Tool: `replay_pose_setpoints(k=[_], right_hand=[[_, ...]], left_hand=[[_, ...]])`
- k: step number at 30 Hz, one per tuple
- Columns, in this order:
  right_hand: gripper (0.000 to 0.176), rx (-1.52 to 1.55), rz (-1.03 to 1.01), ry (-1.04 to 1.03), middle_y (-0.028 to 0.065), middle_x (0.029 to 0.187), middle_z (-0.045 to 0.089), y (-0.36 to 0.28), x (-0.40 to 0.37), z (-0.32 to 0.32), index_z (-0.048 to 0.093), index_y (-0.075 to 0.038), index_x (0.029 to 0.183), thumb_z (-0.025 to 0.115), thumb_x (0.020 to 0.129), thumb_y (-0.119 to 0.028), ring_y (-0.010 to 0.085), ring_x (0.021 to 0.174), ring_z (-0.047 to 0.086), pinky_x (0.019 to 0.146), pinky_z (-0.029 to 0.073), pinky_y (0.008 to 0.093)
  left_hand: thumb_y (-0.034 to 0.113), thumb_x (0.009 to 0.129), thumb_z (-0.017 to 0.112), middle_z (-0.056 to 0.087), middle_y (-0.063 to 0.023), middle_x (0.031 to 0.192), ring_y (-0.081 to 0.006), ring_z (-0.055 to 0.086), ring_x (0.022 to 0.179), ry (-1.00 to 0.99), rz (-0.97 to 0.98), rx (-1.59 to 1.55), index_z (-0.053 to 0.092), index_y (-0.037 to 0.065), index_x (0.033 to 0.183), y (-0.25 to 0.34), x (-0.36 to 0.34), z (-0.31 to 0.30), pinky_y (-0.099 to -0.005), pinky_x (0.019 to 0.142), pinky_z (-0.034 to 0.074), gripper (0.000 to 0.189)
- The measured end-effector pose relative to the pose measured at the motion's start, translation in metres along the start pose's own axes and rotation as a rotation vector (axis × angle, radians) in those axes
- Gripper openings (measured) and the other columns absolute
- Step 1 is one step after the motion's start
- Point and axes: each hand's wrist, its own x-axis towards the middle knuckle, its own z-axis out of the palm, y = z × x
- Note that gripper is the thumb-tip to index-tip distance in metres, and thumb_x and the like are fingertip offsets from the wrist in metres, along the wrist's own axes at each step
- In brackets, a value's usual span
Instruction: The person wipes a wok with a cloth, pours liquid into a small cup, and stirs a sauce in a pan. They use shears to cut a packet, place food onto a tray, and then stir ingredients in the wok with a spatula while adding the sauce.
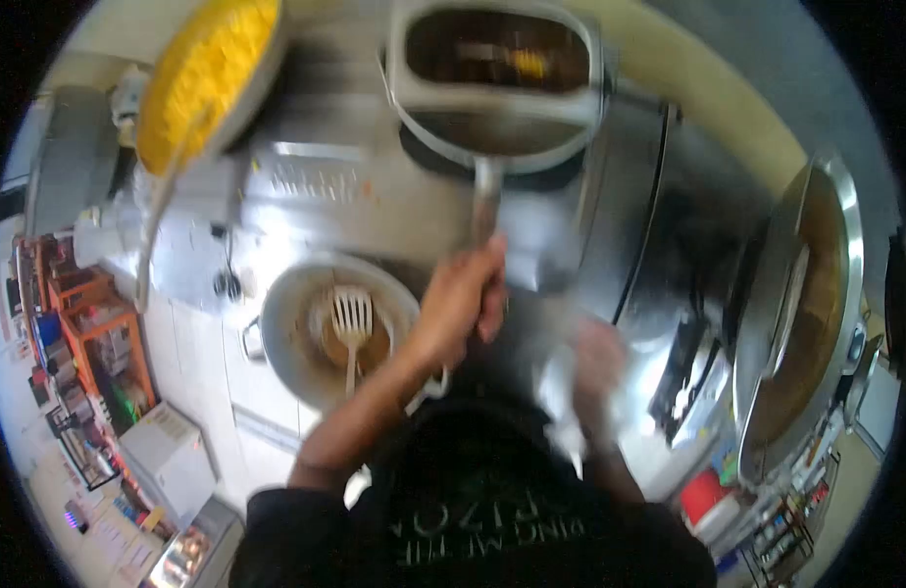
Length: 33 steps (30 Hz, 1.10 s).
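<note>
Basically, our left hand [463, 299] has its grip closed round the pan handle [486, 191], likely for leverage; our right hand [597, 361] blurs, grip unreadable.

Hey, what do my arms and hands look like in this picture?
Your left hand is ungloved; the right hand is too blurred for detail. Both forearms are bare below short black sleeves, and the shirt is black with pale lettering.

Wide head view — facing forward, down — close above left hand [463, 299], right hand [598, 361].
</note>
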Motion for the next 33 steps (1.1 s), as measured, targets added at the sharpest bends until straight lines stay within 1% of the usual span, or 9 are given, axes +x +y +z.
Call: replay_pose_setpoints(k=[2, 4, 7, 13, 16, 18, 21, 28, 33], right_hand=[[0.034, -0.083, -0.064, -0.511, 0.0078, 0.098, 0.060, -0.009, -0.043, 0.023, 0.055, -0.006, 0.113, 0.047, 0.093, -0.033, 0.0179, 0.086, 0.056, 0.069, 0.045, 0.0309], [0.036, 0.958, 1.141, -0.763, 0.0081, 0.105, 0.058, -0.046, -0.005, 0.038, 0.050, -0.005, 0.116, 0.045, 0.094, -0.033, 0.0189, 0.087, 0.058, 0.075, 0.047, 0.0324], [0.041, 1.613, 0.829, -0.421, 0.0090, 0.107, 0.057, -0.053, -0.014, 0.080, 0.046, -0.004, 0.120, 0.048, 0.093, -0.035, 0.0190, 0.090, 0.059, 0.080, 0.049, 0.0327], [0.042, 1.533, 1.227, -0.267, 0.0097, 0.106, 0.056, -0.067, 0.003, 0.105, 0.046, -0.003, 0.120, 0.051, 0.092, -0.034, 0.0198, 0.091, 0.058, 0.084, 0.048, 0.0331], [0.040, 1.335, 0.668, -0.201, 0.0067, 0.099, 0.055, -0.064, -0.033, 0.123, 0.048, -0.003, 0.117, 0.053, 0.091, -0.032, 0.0194, 0.084, 0.056, 0.080, 0.048, 0.0308], [0.030, 1.426, 0.714, -0.179, 0.0033, 0.091, 0.055, -0.070, -0.028, 0.125, 0.050, -0.005, 0.110, 0.053, 0.091, -0.028, 0.0151, 0.081, 0.054, 0.078, 0.046, 0.0274], [0.007, 2.241, 1.307, -0.263, -0.0044, 0.077, 0.052, -0.084, 0.008, 0.116, 0.053, -0.010, 0.092, 0.050, 0.091, -0.016, 0.0046, 0.078, 0.052, 0.073, 0.044, 0.0211], [0.022, 2.247, 1.440, -0.153, -0.0035, 0.067, 0.050, -0.101, 0.026, 0.088, 0.053, -0.009, 0.085, 0.037, 0.094, -0.021, 0.0071, 0.051, 0.046, 0.044, 0.040, 0.0205], [0.024, 1.797, 1.358, -0.595, -0.0026, 0.064, 0.050, -0.035, -0.022, 0.090, 0.056, -0.007, 0.088, 0.046, 0.091, -0.028, 0.0069, 0.049, 0.047, 0.044, 0.041, 0.0197]], left_hand=[[0.045, 0.086, 0.056, 0.038, 0.0016, 0.052, -0.0094, 0.034, 0.037, 0.017, -0.011, -0.006, 0.047, 0.009, 0.076, 0.001, 0.001, 0.001, -0.0239, 0.035, 0.028, 0.039], [0.046, 0.085, 0.057, 0.036, 0.0025, 0.052, -0.0086, 0.032, 0.037, 0.038, 0.024, 0.019, 0.046, 0.009, 0.075, -0.001, 0.003, 0.003, -0.0234, 0.035, 0.026, 0.040], [0.047, 0.084, 0.058, 0.034, 0.0035, 0.051, -0.0076, 0.029, 0.037, 0.058, 0.095, 0.085, 0.045, 0.010, 0.075, 0.001, 0.001, 0.004, -0.0229, 0.035, 0.024, 0.041], [0.047, 0.084, 0.058, 0.032, 0.0043, 0.050, -0.0067, 0.028, 0.037, 0.073, 0.112, 0.087, 0.044, 0.011, 0.074, -0.003, -0.002, 0.002, -0.0227, 0.035, 0.023, 0.040], [0.046, 0.085, 0.057, 0.032, 0.0043, 0.050, -0.0070, 0.028, 0.037, 0.048, 0.117, 0.090, 0.043, 0.011, 0.074, -0.002, -0.005, 0.006, -0.0228, 0.035, 0.024, 0.039], [0.045, 0.086, 0.056, 0.032, 0.0042, 0.051, -0.0071, 0.029, 0.037, 0.045, 0.122, 0.105, 0.043, 0.011, 0.075, -0.003, -0.007, 0.007, -0.0230, 0.035, 0.025, 0.038], [0.046, 0.087, 0.055, 0.031, 0.0059, 0.051, -0.0055, 0.026, 0.036, 0.038, 0.133, 0.125, 0.043, 0.012, 0.076, -0.006, -0.009, 0.009, -0.0218, 0.034, 0.023, 0.037], [0.045, 0.088, 0.053, 0.029, 0.0065, 0.051, -0.0046, 0.024, 0.036, 0.020, 0.147, 0.118, 0.042, 0.013, 0.076, -0.018, -0.018, 0.011, -0.0211, 0.034, 0.022, 0.036], [0.044, 0.089, 0.052, 0.029, 0.0065, 0.051, -0.0048, 0.024, 0.036, 0.032, 0.125, 0.129, 0.042, 0.013, 0.076, -0.028, -0.041, 0.016, -0.0211, 0.034, 0.022, 0.036]])
